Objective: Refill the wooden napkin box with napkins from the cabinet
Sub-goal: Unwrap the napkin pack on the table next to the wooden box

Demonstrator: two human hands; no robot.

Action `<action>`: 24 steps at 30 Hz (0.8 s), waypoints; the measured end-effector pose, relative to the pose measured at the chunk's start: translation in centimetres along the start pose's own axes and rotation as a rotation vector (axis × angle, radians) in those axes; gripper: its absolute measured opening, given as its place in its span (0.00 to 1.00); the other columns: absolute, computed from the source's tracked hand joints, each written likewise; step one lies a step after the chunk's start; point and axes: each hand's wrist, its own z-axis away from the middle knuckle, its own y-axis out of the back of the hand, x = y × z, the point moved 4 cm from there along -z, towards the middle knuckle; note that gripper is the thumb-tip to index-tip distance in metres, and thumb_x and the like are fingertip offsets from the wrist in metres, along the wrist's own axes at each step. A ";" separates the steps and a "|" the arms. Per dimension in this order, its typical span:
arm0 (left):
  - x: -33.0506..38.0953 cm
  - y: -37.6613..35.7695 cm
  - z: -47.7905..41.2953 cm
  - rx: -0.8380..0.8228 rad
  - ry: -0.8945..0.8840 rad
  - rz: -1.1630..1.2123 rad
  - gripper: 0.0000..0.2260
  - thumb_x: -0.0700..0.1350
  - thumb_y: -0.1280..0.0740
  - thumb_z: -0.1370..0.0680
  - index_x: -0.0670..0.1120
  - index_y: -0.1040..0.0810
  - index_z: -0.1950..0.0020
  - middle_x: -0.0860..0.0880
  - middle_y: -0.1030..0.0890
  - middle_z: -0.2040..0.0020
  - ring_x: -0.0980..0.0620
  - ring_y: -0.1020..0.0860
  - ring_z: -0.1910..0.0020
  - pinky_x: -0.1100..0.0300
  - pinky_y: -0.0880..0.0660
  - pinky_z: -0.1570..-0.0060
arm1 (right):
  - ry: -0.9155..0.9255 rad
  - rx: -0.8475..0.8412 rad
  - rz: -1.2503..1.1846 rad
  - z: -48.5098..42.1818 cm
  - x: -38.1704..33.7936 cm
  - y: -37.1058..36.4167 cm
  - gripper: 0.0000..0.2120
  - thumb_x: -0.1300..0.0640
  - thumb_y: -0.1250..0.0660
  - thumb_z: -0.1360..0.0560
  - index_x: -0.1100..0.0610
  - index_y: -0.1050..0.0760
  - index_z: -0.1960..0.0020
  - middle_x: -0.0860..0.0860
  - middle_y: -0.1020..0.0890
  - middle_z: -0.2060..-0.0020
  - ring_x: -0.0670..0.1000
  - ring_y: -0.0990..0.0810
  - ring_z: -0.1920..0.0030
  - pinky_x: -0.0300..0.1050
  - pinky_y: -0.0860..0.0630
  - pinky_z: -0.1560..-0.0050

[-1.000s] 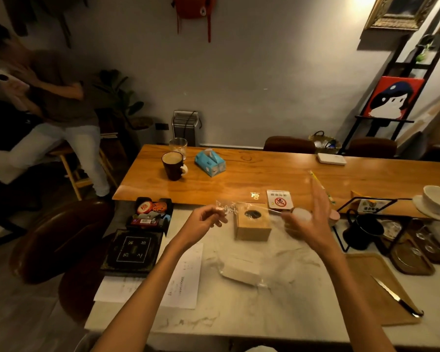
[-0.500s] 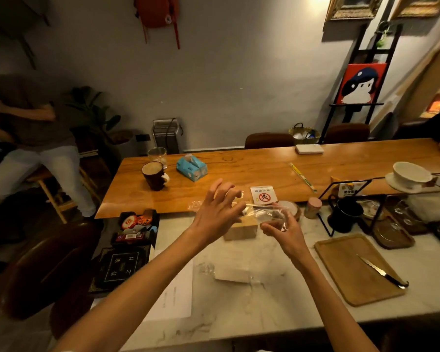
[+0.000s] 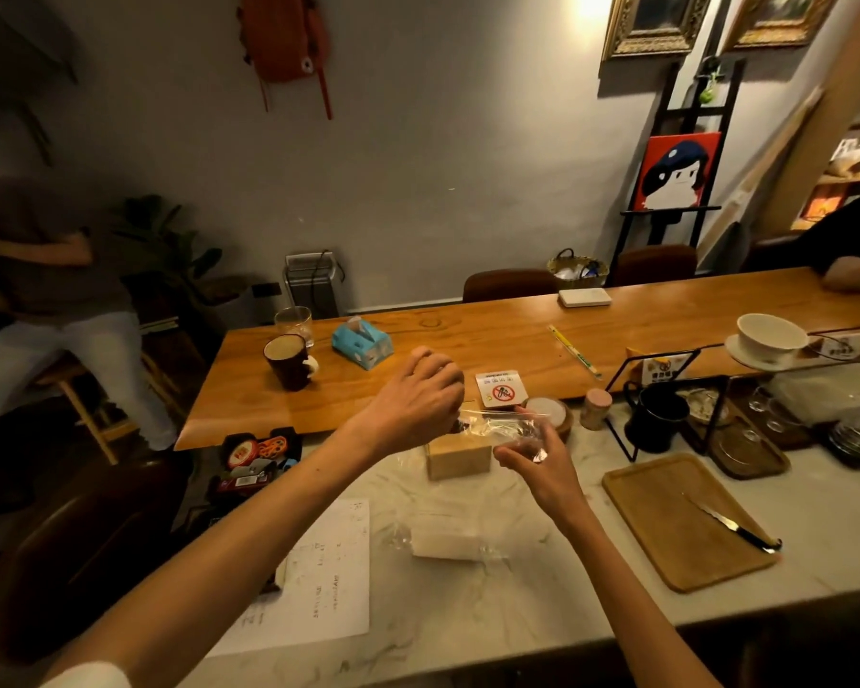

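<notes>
Both hands have closed in from a wide spread: my left hand and right hand now pinch the clear plastic wrapper above the wooden napkin box. The napkin stack lies unwrapped-side on the marble counter, not yet loaded.

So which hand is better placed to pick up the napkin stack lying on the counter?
Probably the right hand: it is nearer the napkin stack and pinches only a corner of the plastic wrap. The left hand is fisted on the wrap, farther off above the wooden box.
</notes>
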 end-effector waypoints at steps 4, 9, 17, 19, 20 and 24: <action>1.8 -0.2 -0.1 -0.091 -0.024 0.071 0.19 0.61 0.38 0.22 0.49 0.28 0.39 0.46 0.29 0.32 0.44 0.35 0.31 0.46 0.44 0.28 | 0.031 0.008 -0.025 0.2 -0.3 -0.1 0.31 0.63 0.25 0.30 0.50 0.32 0.32 0.52 0.20 0.41 0.51 0.19 0.42 0.48 0.19 0.45; 2.9 -0.6 -1.5 -0.088 -0.087 -0.018 0.15 0.54 0.32 0.24 0.50 0.24 0.40 0.46 0.26 0.34 0.44 0.32 0.32 0.46 0.39 0.31 | 0.033 -0.019 -0.021 0.4 -0.9 -0.8 0.33 0.64 0.26 0.29 0.53 0.35 0.28 0.51 0.20 0.43 0.49 0.18 0.46 0.40 0.19 0.52; 2.6 0.7 -2.7 -0.085 -0.159 0.043 0.12 0.49 0.31 0.24 0.51 0.24 0.41 0.48 0.24 0.37 0.47 0.29 0.36 0.49 0.36 0.33 | 0.011 -0.022 0.002 0.5 -0.6 -0.4 0.33 0.62 0.25 0.29 0.49 0.35 0.29 0.56 0.15 0.52 0.49 0.15 0.50 0.44 0.19 0.48; 0.3 2.3 -4.0 -0.095 0.011 0.242 0.09 0.49 0.33 0.22 0.52 0.24 0.43 0.50 0.24 0.39 0.49 0.29 0.36 0.51 0.35 0.34 | 0.010 -0.019 0.019 0.7 -0.4 -0.4 0.33 0.62 0.26 0.29 0.48 0.36 0.29 0.55 0.14 0.55 0.48 0.15 0.52 0.44 0.19 0.48; -1.1 3.2 -4.7 -0.113 0.116 0.377 0.08 0.50 0.35 0.21 0.52 0.24 0.44 0.50 0.24 0.40 0.49 0.28 0.37 0.51 0.33 0.34 | 0.015 -0.009 0.012 0.9 -0.5 -0.3 0.34 0.63 0.26 0.29 0.48 0.36 0.28 0.55 0.14 0.56 0.47 0.15 0.52 0.40 0.19 0.50; -3.5 3.8 -4.6 -0.347 0.328 0.816 0.27 0.65 0.35 0.26 0.52 0.31 0.33 0.52 0.24 0.38 0.52 0.25 0.41 0.50 0.26 0.39 | 0.018 -0.001 -0.029 1.0 -1.4 0.3 0.36 0.66 0.26 0.29 0.48 0.38 0.28 0.57 0.14 0.58 0.45 0.15 0.55 0.32 0.23 0.57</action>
